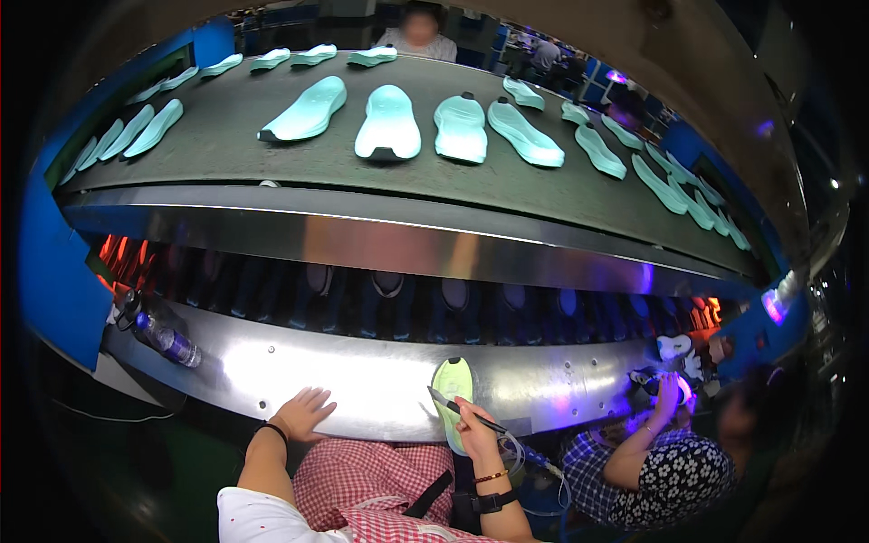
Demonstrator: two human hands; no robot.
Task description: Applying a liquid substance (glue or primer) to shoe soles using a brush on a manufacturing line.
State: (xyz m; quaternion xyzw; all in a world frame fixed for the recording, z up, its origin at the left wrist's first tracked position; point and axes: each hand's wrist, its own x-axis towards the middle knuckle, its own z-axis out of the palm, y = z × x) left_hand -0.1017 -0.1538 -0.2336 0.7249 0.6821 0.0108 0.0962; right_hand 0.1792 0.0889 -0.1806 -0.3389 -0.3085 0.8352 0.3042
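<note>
My right hand (476, 429) grips a slim dark-handled brush (451, 404) with a pointed pale tip. The tip lies over a yellow-green shoe sole (453, 380) with a black patch at its far end. That sole rests lengthwise on the metal ledge (362, 380) in front of me, partly behind my right hand, its near end by my lap. To the left, my left hand (304, 414) is stretched flat at the ledge's near edge with fingers apart, holding nothing.
Beyond the ledge, pale mint soles (387, 127) lie on a wide dark conveyor belt (226, 149). Bottles (174, 344) stand at the ledge's left end. A co-worker (683, 471) handles a shoe part under violet light at right. Another person (421, 36) is across the belt.
</note>
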